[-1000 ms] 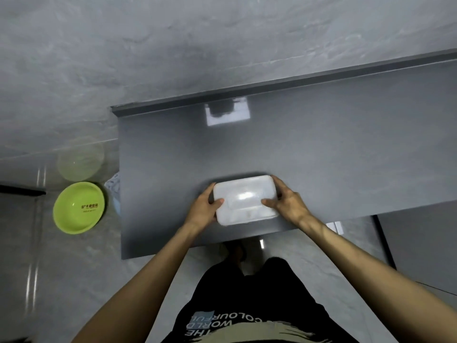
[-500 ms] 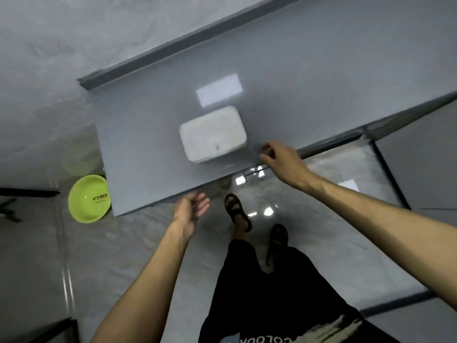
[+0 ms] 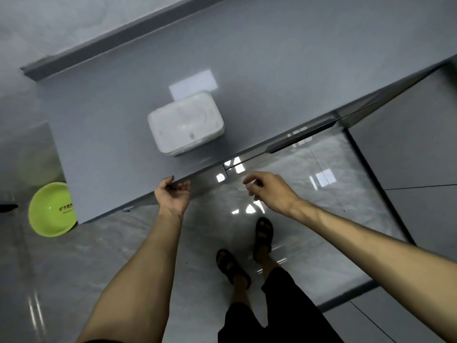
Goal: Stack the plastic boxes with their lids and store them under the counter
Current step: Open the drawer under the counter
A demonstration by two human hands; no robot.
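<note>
The white plastic box (image 3: 191,144) sits on the grey bench (image 3: 259,78), its lid (image 3: 184,118) on top and facing up at me; it stands a little back from the front edge, apart from both my hands; just behind it a pale patch of light (image 3: 193,83) lies on the bench top.

My left hand (image 3: 173,194) is at the front edge of the bench, palm turned up, the thumb touching the edge and the fingers curled in beneath it; whether they grip the edge I cannot tell. My right hand (image 3: 268,191) hangs in the air in front of the bench, to the right of the left one and apart from it; its fingers are loosely curled and hold nothing.

Below the edge, further right, a dark handle strip (image 3: 303,138) runs along the front of the bench. A green bowl (image 3: 50,209) lies on the glossy grey floor (image 3: 333,219) beside the left end of the bench, open side up, with small print inside that I cannot read. My feet in dark sandals (image 3: 264,233) stand on the floor, near the bench front and below my right hand.
</note>
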